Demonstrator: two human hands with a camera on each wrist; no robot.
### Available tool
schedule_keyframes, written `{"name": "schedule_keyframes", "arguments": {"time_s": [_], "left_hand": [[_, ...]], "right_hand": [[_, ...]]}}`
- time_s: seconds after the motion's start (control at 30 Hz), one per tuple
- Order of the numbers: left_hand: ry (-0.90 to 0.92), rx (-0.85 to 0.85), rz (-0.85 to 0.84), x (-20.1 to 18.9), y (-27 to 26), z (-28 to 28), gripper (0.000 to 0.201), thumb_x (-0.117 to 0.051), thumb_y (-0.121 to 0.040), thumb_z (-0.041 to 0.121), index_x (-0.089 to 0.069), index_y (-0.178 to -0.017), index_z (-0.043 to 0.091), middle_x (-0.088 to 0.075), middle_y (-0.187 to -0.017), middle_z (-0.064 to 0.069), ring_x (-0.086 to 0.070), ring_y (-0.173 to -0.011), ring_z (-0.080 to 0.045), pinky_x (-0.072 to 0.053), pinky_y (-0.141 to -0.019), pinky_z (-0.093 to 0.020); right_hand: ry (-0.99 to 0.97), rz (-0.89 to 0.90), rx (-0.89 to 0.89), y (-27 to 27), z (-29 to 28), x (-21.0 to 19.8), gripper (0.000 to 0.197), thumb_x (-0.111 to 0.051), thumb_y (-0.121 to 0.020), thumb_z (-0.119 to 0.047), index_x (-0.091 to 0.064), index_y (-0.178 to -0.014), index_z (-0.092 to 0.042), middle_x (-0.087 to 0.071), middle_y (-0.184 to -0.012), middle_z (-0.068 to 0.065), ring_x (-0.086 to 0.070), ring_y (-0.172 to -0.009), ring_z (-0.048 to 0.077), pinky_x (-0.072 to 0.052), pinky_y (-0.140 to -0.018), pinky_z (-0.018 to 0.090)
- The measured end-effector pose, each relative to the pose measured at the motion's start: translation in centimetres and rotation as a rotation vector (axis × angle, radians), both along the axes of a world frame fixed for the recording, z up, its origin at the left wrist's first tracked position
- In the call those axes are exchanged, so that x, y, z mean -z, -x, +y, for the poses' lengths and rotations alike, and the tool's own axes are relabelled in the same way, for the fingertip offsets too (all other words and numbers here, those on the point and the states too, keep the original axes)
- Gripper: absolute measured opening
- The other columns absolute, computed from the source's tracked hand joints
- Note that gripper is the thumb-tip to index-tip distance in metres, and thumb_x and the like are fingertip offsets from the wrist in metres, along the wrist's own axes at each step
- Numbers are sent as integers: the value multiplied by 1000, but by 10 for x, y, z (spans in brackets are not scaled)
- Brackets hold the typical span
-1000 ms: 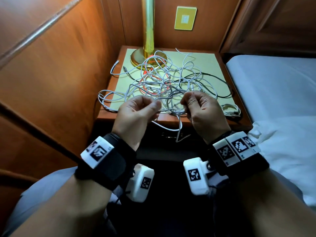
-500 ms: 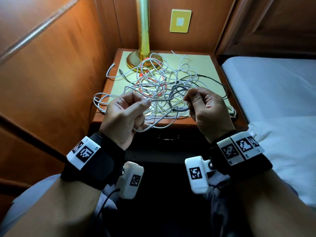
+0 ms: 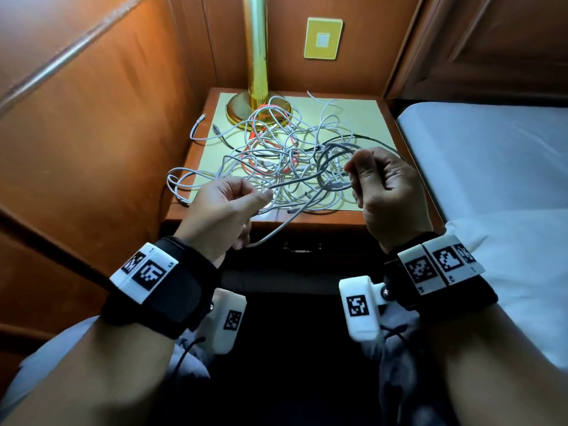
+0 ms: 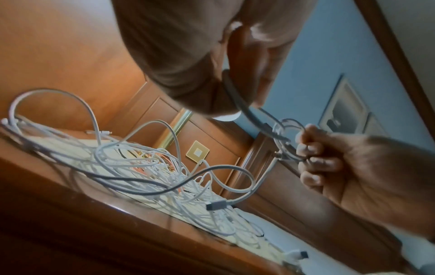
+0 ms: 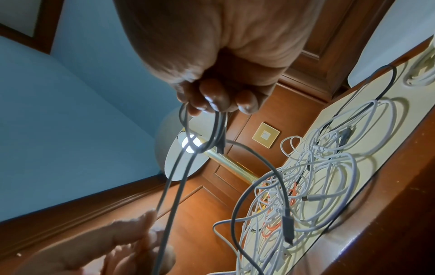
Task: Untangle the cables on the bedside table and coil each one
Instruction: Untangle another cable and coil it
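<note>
A tangle of white, orange and black cables (image 3: 285,155) lies on the bedside table (image 3: 307,219). My right hand (image 3: 356,179) is raised over the table's right side and grips a few small loops of a grey cable (image 5: 174,178). From those loops the grey cable (image 3: 295,182) runs left to my left hand (image 3: 261,196), which pinches it between thumb and fingers, then hangs below the table's front edge. The cable's grey plug (image 5: 288,230) rests on the tangle. In the left wrist view the right hand (image 4: 313,154) holds the loops (image 4: 287,141).
A brass lamp base (image 3: 246,109) stands at the table's back left, partly under the cables. A small coiled white cable (image 5: 421,74) lies at the table's right edge. Wood panelling closes the left; the bed (image 3: 491,155) lies to the right. A switch plate (image 3: 323,38) is on the back wall.
My hands have drawn apart: the right rose with its grey loops, the left moved left along the cable. The stretch between them is longer and straighter.
</note>
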State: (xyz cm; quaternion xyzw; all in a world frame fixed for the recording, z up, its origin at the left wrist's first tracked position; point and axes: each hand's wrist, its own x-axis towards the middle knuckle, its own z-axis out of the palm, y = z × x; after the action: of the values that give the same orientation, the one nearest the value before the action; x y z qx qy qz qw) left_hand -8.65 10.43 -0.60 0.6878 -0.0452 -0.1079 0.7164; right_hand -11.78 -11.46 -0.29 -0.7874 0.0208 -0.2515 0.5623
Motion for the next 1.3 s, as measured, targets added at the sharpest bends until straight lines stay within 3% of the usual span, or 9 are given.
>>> {"name": "schedule_keyframes", "arguments": {"time_s": [0.1, 0.2, 0.33, 0.47, 0.6, 0.67, 0.93, 1.07, 1.3], "left_hand": [[124, 0, 52, -1, 3, -1, 37, -71, -89, 13, -48, -60, 16, -36, -52, 1, -34, -44, -13, -44, -53, -26], [358, 39, 144, -9, 4, 1, 38, -72, -85, 16, -41, -62, 18, -27, -54, 1, -24, -45, -12, -28, -45, -19], [198, 42, 126, -9, -1, 6, 35, -66, -91, 21, -40, -68, 20, -24, -61, -3, -19, -40, -9, -15, -44, -15], [81, -38, 38, -3, 0, 3, 30, -74, -85, 21, -49, -68, 17, -31, -51, -1, -26, -40, -13, -26, -41, -19], [376, 32, 122, -10, 8, -7, 24, -65, -88, 17, -48, -71, 13, -35, -55, 0, -41, -49, -15, -54, -63, -37], [470, 83, 180, -13, 11, -10, 25, -60, -91, 19, -45, -72, 15, -31, -59, 1, -39, -48, -14, -53, -54, -32], [-56, 201, 250, 1, 5, -2, 31, -62, -96, 29, -47, -70, 20, -27, -57, 1, -20, -36, -6, -19, -38, -8], [-207, 268, 219, 2, 5, 1, 35, -63, -95, 36, -53, -70, 14, -30, -49, 3, -22, -34, -8, -18, -39, -9], [-94, 356, 238, 9, 14, -9, 30, -58, -98, 24, -68, -79, 3, -57, -68, -11, -52, -57, -16, -51, -58, -28]], "right_hand": [[-11, 9, -4, -1, 2, -1, 30, -48, -100, -40, -63, -82, -21, -50, -64, 8, -43, -54, 16, -37, -53, 33], [-71, -11, -5, -1, -2, -5, 28, -49, -100, -35, -63, -81, -22, -48, -64, 7, -42, -53, 15, -35, -51, 32], [-40, -15, -12, 1, -6, -4, 28, -48, -102, -35, -63, -81, -22, -48, -63, 9, -41, -51, 16, -34, -50, 34], [-56, 23, 28, 0, -10, -3, 30, -50, -99, -40, -66, -79, -24, -51, -60, -9, -41, -52, 13, -33, -53, 33], [-214, 37, 43, 3, -10, -10, 33, -49, -101, -33, -64, -74, -22, -46, -53, -14, -35, -48, 11, -29, -48, 29], [-250, 45, 34, 5, -9, -12, 34, -48, -103, -30, -63, -74, -20, -45, -53, -14, -34, -47, 9, -29, -47, 26], [230, 12, 182, 9, -23, -11, 27, -49, -103, -33, -63, -83, -23, -60, -66, -20, -56, -61, -2, -42, -59, 19], [258, -14, 240, 7, -29, -9, 21, -50, -103, -28, -67, -93, -20, -64, -82, -14, -60, -73, -11, -44, -66, 8], [11, 47, 113, 7, -23, -7, 30, -49, -97, -42, -66, -77, -27, -56, -62, -11, -47, -55, 15, -38, -55, 36]]}}
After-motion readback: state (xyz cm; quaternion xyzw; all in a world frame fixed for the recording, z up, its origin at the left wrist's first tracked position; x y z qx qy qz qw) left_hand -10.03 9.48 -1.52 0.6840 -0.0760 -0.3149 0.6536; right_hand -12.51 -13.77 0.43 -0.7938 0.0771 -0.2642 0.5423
